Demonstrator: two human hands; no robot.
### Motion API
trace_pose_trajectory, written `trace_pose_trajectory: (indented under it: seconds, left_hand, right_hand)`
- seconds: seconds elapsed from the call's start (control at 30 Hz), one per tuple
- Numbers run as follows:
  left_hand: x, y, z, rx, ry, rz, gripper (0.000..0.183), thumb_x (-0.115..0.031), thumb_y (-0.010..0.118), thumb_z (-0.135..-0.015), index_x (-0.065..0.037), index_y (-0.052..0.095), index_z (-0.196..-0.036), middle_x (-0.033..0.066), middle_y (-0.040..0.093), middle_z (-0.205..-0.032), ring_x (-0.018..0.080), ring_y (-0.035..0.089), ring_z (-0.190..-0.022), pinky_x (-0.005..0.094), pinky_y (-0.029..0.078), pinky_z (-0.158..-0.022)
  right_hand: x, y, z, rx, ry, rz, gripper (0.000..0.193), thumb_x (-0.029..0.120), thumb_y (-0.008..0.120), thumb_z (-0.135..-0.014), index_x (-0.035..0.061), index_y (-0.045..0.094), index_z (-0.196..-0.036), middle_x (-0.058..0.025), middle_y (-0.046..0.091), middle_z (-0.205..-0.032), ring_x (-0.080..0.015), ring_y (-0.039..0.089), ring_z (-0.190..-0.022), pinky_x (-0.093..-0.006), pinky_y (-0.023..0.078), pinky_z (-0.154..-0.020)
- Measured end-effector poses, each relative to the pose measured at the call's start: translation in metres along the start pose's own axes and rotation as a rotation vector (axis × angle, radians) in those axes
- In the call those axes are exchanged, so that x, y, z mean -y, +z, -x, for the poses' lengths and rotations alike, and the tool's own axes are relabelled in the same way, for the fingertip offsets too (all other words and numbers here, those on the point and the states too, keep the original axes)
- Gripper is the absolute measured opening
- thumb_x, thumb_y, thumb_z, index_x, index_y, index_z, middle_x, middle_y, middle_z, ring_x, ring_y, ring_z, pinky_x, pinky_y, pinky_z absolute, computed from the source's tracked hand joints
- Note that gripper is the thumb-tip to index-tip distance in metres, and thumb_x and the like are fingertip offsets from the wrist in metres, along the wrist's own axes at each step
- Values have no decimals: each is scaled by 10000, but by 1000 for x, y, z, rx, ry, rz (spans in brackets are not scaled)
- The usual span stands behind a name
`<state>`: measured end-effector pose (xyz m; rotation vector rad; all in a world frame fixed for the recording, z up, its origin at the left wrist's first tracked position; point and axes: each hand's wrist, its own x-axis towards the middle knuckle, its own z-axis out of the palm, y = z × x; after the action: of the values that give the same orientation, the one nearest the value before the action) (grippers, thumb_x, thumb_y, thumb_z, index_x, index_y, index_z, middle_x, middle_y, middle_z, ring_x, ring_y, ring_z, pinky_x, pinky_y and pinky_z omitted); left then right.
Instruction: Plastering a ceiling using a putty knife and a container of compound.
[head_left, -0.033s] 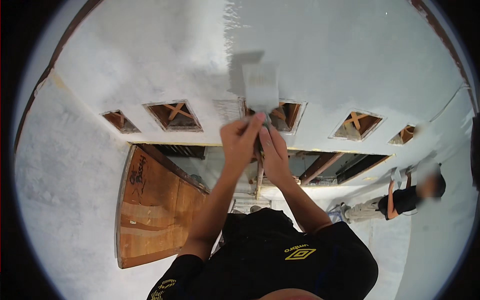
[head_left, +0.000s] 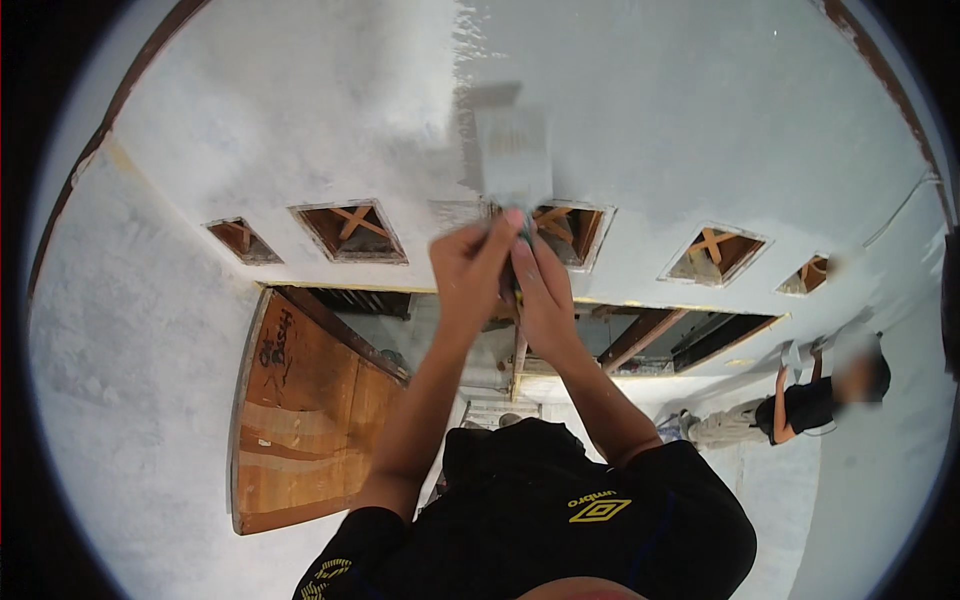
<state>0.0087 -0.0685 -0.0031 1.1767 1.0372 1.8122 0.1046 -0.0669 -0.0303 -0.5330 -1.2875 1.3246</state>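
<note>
Both my hands are raised in the middle of the view, close together on one handle. My left hand (head_left: 472,265) is closed around it, its thumb lying along the top. From the other side my right hand (head_left: 543,290) wraps the same handle, of which only a bit of green shows. Above the fingers spreads the wide, flat, pale blade of a putty knife (head_left: 514,155), blurred by motion. It is at the wall (head_left: 640,110), near a ragged border between smooth grey coating on the right and whiter, patchy surface on the left. A dark shadow lies just beyond the blade's edge.
Small vent openings with crossed wooden bars, such as one left opening (head_left: 352,232), line the wall. Below is a wide doorway with a brown wooden door (head_left: 310,420) standing at the left. At the right, another person (head_left: 800,408) in a dark shirt holds a flat blade against the wall.
My hands and the putty knife have shifted slightly up and to the left along the wall. The grip looks the same.
</note>
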Motion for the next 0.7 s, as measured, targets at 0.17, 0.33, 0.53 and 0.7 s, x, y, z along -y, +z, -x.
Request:
trace_pose_trajectory:
  seconds: [0.17, 0.33, 0.53, 0.7]
  left_hand:
    - [-79, -5, -82, 15, 217, -3, 314, -232, 752, -905, 17, 682, -727, -33, 538, -592, 41, 440, -524, 228, 347, -470]
    - [-119, -11, -144, 61, 357, -73, 344, -260, 782, -861, 9, 663, -682, -16, 552, -637, 65, 454, -550, 244, 405, -527]
    - [-79, -20, -133, 41, 61, -172, 323, -304, 798, -847, -6, 692, -779, 9, 585, -704, 71, 514, -604, 237, 430, -568]
    - [-1, -45, -104, 47, -55, -143, 380, -329, 793, -855, 20, 689, -748, -5, 567, -653, 69, 476, -570, 239, 372, -508]
  right_hand:
    - [57, 45, -87, 122, -293, 66, 278, 219, 431, -1077, -19, 575, -1100, 5, 481, -623, -63, 429, -553, -246, 362, -514]
    - [84, 74, -147, 167, -349, -5, 288, 221, 423, -1075, 6, 589, -978, 12, 464, -604, -58, 391, -522, -255, 323, -481]
    - [30, 62, -136, 8, -256, -95, 320, 249, 415, -1079, 46, 548, -871, 65, 421, -627, -27, 337, -513, -229, 270, -457]
    - [-31, 40, -88, -39, -25, -215, 341, 338, 451, -1070, 89, 557, -863, 68, 442, -641, -14, 347, -496, -215, 262, -437]
